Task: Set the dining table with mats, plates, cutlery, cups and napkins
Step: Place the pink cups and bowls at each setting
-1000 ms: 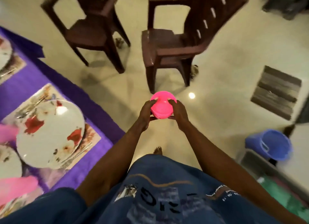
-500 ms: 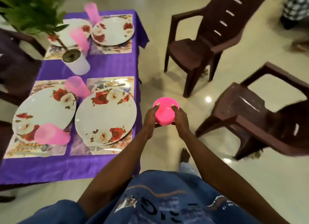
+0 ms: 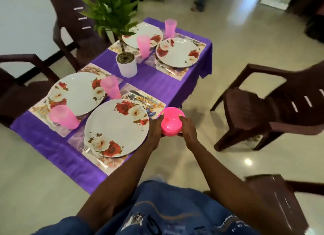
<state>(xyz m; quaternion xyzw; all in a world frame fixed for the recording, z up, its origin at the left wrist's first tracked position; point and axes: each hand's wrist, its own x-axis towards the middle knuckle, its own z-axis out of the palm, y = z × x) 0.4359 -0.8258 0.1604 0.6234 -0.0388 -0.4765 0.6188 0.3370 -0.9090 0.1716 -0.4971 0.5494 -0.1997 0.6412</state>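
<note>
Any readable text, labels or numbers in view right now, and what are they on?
None can be read.
Blue shirt: printed lettering, blurred and seen upside down, unreadable.
Pink container, floral plates, pink cups: no text visible.

We look steeply down from head height, facing forward over our own arms, standing just beside the corner of the purple-clothed table (image 3: 157, 80); only this one view exists.
</note>
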